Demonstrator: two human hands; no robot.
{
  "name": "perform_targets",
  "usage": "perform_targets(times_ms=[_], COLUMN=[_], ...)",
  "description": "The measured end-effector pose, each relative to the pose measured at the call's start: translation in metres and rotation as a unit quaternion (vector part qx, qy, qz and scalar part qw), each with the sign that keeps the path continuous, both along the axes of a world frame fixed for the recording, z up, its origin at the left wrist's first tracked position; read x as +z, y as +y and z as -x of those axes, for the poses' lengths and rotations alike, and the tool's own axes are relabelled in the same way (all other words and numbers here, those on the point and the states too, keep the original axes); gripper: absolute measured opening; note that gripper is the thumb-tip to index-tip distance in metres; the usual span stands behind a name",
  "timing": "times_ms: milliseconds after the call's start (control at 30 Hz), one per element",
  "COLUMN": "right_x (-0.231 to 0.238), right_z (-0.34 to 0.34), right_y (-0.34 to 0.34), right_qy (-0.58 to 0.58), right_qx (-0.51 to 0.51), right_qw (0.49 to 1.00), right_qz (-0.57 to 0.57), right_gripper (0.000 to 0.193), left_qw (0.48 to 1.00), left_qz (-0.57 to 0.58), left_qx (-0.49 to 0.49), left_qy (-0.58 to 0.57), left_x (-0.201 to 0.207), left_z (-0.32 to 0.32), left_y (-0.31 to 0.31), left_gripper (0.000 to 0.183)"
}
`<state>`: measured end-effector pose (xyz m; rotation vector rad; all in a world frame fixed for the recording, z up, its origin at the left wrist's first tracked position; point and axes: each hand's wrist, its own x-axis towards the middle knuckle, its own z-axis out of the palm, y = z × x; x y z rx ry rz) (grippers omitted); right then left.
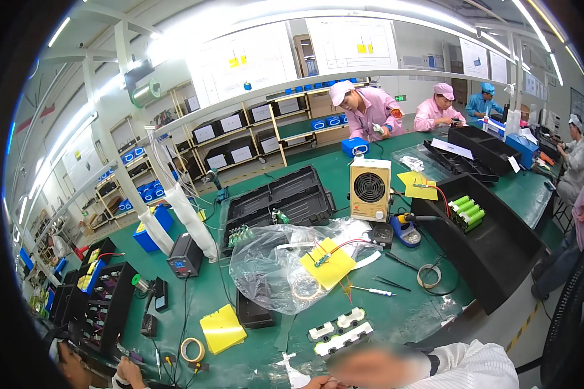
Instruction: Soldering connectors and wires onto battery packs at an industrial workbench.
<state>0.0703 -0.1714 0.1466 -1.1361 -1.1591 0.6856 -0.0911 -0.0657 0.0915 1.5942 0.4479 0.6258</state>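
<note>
At the lower edge, a white striped sleeve leads to my right hand [376,368], smeared by a blur that hides its fingers and anything in them. Left of it, only a few fingers of my left hand [326,382] show, cut off by the picture's edge; their grip cannot be made out. Just beyond both hands, two white-framed battery holders [344,334] lie side by side on the green bench. Farther off, a yellow sheet [328,262] carries a small green circuit board [322,259] with red wires, on top of a clear plastic bag [259,266].
Tape rolls [429,277], a white-handled screwdriver [373,291], tweezers [392,284] and yellow sheets [222,330] lie around. A fan box [370,189], black power unit [185,255] and black case [486,253] with green cells stand beyond. A co-worker's hand [130,373] is at lower left; others work opposite.
</note>
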Motion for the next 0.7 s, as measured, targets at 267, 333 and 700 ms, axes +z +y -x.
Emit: perform_targets(times_ms=[267,333,700], right_x=[0.004,0.004,-0.006], right_z=[-0.014,-0.017,-0.025], right_y=[-0.011,-0.013,-0.009], right_qy=[0.287,0.261,0.288], right_qx=[0.133,0.149,0.192], right_qw=[0.934,0.932,0.914], right_qz=[0.165,0.201,0.213], right_gripper=[0.019,0.018,0.017], left_qw=[0.998,0.998,0.982], left_qz=[0.023,0.013,0.159], left_qx=[-0.063,-0.069,-0.097], left_qy=[-0.002,0.004,0.023], left_x=[0.012,0.014,0.025], left_z=[-0.002,-0.002,-0.008], left_y=[0.002,0.004,-0.003], left_gripper=[0.009,0.008,0.012])
